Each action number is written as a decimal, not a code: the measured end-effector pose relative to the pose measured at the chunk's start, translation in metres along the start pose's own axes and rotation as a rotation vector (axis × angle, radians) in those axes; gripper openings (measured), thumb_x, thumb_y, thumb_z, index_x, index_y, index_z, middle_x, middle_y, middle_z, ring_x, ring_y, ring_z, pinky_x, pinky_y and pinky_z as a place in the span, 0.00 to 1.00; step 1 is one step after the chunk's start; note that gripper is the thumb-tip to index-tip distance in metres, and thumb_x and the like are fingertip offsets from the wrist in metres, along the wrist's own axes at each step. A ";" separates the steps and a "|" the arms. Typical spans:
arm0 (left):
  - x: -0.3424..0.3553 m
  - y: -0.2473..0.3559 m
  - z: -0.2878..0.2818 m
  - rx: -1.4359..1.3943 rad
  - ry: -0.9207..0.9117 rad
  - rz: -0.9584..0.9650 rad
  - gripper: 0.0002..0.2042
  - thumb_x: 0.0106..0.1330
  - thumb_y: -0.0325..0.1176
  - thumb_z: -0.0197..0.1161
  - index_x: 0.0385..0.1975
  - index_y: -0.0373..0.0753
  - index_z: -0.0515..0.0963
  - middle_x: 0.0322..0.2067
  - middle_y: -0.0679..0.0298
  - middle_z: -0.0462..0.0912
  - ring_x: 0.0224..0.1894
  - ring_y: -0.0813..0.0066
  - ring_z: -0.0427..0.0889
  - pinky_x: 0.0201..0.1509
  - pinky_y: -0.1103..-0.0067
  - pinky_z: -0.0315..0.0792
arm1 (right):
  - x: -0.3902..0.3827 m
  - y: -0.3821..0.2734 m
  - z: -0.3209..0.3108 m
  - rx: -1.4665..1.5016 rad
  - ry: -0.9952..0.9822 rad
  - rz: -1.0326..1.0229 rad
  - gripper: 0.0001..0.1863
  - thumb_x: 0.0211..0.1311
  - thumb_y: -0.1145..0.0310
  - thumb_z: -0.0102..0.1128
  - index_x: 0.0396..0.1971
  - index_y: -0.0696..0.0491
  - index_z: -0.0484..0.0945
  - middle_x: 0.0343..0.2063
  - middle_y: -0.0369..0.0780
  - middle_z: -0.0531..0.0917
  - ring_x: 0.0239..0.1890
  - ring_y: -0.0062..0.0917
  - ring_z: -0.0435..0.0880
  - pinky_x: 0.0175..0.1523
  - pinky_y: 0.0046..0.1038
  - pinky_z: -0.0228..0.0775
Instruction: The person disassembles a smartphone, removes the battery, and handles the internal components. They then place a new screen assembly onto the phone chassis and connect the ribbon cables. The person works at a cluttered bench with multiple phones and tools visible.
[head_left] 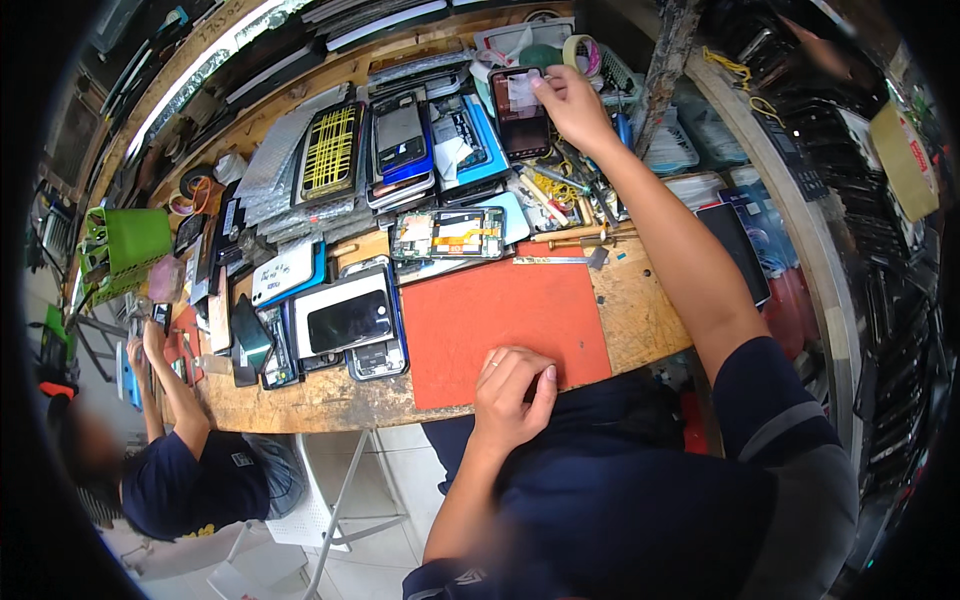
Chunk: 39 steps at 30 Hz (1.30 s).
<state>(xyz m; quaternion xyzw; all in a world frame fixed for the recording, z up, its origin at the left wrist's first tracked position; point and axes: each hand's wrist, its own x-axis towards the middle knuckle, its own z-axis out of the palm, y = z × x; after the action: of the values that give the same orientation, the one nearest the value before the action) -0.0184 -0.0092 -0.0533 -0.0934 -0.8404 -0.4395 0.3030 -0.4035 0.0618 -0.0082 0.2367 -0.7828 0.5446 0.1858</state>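
Note:
My right hand (574,108) reaches to the back of the bench, its bent fingers closed at the upper right edge of a dark phone (522,135). The phone leans upright with its screen lit, and a pale patch shows on the screen. My left hand (513,395) rests in a loose fist at the front edge of a red mat (500,320), with nothing visible in it; a ring is on one finger. Behind the mat lies an opened phone (450,234) with its circuit board and an orange flex cable exposed. A thin metal ruler (550,260) lies along the mat's far edge.
Phone stacks (400,140) and bubble-wrapped packs (270,180) crowd the back. A white-framed phone (345,318) lies left of the mat. Screwdrivers and hand tools (570,195) lie behind it. A wooden post (665,75) stands right. A co-worker (190,470) works at the far left.

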 end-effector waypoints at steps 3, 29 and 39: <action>0.005 0.002 0.002 0.028 -0.015 0.042 0.04 0.59 0.20 0.70 0.32 0.35 0.83 0.29 0.59 0.84 0.34 0.60 0.84 0.42 0.69 0.76 | -0.040 -0.036 -0.007 -0.013 0.053 -0.144 0.18 0.69 0.57 0.68 0.45 0.58 0.85 0.41 0.49 0.87 0.44 0.42 0.88 0.52 0.41 0.80; -0.031 0.026 -0.032 -1.027 0.408 -0.624 0.23 0.84 0.31 0.53 0.73 0.30 0.60 0.61 0.51 0.80 0.62 0.66 0.81 0.68 0.69 0.75 | -0.241 -0.179 -0.063 -0.045 -0.500 -0.234 0.32 0.44 0.59 0.86 0.47 0.59 0.83 0.47 0.47 0.86 0.47 0.42 0.87 0.53 0.39 0.81; -0.012 -0.007 -0.067 -0.975 0.335 -0.735 0.19 0.84 0.32 0.57 0.69 0.35 0.68 0.50 0.63 0.85 0.41 0.83 0.83 0.39 0.82 0.79 | -0.257 -0.159 -0.075 0.295 -0.581 0.405 0.09 0.72 0.76 0.67 0.48 0.61 0.87 0.38 0.42 0.91 0.36 0.20 0.90 0.40 0.25 0.82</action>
<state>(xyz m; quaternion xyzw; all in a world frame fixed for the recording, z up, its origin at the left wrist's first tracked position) 0.0168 -0.0655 -0.0359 0.1442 -0.4620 -0.8558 0.1825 -0.0993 0.1290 -0.0017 0.2462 -0.7470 0.5871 -0.1913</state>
